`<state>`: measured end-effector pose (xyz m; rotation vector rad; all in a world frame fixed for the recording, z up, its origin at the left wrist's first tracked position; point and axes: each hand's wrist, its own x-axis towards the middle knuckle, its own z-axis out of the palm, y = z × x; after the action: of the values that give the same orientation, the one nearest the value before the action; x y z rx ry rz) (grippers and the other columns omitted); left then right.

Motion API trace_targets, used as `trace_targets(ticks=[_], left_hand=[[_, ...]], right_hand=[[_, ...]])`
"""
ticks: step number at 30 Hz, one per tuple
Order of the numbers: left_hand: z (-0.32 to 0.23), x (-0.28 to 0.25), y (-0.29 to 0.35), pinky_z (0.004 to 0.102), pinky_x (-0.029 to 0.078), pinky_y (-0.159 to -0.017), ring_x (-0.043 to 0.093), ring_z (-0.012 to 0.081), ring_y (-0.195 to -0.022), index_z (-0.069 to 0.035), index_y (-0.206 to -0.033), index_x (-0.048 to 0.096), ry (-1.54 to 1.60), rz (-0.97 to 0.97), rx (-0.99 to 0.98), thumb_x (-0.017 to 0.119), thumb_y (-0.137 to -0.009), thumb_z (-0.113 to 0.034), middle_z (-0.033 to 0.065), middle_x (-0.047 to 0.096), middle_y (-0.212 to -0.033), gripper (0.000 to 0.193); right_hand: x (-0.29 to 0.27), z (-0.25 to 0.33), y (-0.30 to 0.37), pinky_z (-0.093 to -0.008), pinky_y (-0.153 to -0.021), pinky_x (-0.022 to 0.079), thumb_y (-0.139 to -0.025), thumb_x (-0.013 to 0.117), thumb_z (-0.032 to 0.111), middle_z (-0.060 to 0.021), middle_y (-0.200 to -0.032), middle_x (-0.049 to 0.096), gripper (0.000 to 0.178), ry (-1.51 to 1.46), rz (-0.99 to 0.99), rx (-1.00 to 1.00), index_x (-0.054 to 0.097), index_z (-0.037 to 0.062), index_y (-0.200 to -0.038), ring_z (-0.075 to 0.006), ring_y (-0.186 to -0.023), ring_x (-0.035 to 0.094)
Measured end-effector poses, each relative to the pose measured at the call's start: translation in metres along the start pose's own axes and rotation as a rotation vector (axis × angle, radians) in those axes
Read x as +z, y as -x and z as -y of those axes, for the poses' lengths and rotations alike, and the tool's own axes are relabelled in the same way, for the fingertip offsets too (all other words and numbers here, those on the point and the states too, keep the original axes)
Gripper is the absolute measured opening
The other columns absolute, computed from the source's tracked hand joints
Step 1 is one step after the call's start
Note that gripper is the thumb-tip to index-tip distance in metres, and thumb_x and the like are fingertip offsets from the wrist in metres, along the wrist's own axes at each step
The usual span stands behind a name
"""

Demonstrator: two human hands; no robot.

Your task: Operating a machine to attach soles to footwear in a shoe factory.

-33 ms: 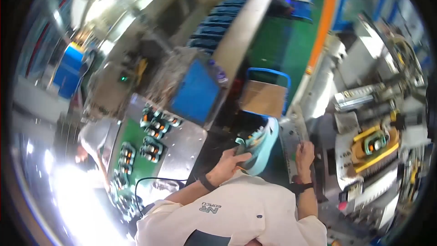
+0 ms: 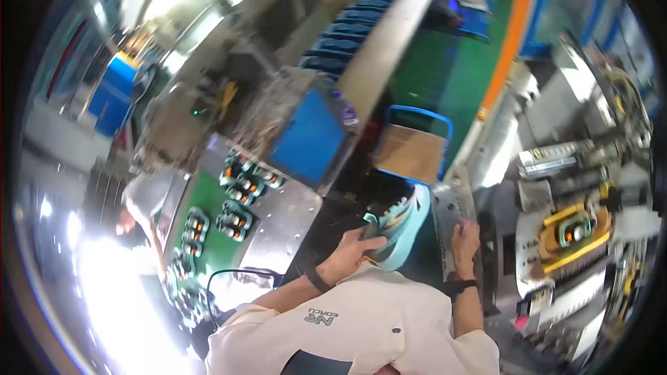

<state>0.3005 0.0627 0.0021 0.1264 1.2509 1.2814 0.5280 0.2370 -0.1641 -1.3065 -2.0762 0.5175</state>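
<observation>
A teal running shoe (image 2: 406, 230) with a pale sole is gripped at its heel end by my left hand (image 2: 351, 251), in front of my body. It is held tilted, its sole facing to the right. To the right of the shoe, my right hand (image 2: 465, 241) has curled fingers beside a grey metal panel (image 2: 451, 201). Whatever those fingers hold, if anything, is hidden. On the right, a machine fixture with yellow bars (image 2: 574, 252) has another shoe part (image 2: 577, 230) in it.
Several shoe uppers on forms (image 2: 235, 219) stand on a green and metal table (image 2: 278, 232) to the left, with another person (image 2: 144, 205) beyond. A blue-framed cart (image 2: 410, 152) and a conveyor (image 2: 379, 48) lie ahead. A blue-panelled box (image 2: 308, 137) is nearby.
The surroundings have shifted slightly to the right in the picture. The shoe in my left hand has shifted slightly; both hands look nearly the same.
</observation>
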Motion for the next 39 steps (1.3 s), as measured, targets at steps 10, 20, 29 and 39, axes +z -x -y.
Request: trace_targets(ticks=[10,20,29,39], left_hand=[[0.014,-0.133,0.053,0.0294,0.056,-0.070,0.068,0.0173,-0.082,0.005,-0.106,0.064,0.288,-0.365,0.067,0.068,-0.088,-0.009,0.0086,0.068,-0.096,0.023],[-0.002,-0.339,0.088,0.0321,0.055,-0.066,0.068,0.0205,-0.074,0.002,-0.092,0.066,0.689,-0.875,0.393,0.068,-0.087,-0.008,0.0091,0.069,-0.086,0.011],[-0.048,-0.584,0.073,0.0375,0.053,-0.057,0.066,0.0247,-0.069,0.007,-0.091,0.066,0.645,-1.228,0.461,0.075,-0.078,-0.011,0.0136,0.068,-0.085,0.024],[-0.082,-0.837,-0.004,0.0357,0.054,-0.068,0.068,0.0265,-0.081,0.005,-0.110,0.060,0.345,-1.401,0.666,0.074,-0.070,-0.011,0.0162,0.069,-0.096,0.046]], right_hand=[[0.052,-0.064,0.020,-0.0444,-0.089,0.045,-0.082,0.059,0.004,-0.0184,-0.102,0.060,0.023,0.109,0.081,0.024,0.062,0.0028,-0.105,-0.0384,-0.101,0.055],[0.095,0.050,-0.098,-0.0369,-0.082,0.050,-0.090,0.061,0.009,-0.0170,-0.104,0.063,0.021,0.113,-0.069,-0.121,0.063,0.0002,-0.109,-0.0315,-0.092,0.063],[0.131,0.470,-0.235,-0.0351,-0.089,0.049,-0.093,0.059,0.005,-0.0120,-0.110,0.064,0.019,-0.232,0.020,-0.678,0.063,-0.0006,-0.112,-0.0240,-0.099,0.062],[0.220,0.878,-0.292,-0.0385,-0.103,0.042,-0.082,0.068,0.005,-0.0145,-0.126,0.060,0.047,-0.013,0.157,-1.544,0.056,0.0025,-0.127,-0.0307,-0.120,0.056]])
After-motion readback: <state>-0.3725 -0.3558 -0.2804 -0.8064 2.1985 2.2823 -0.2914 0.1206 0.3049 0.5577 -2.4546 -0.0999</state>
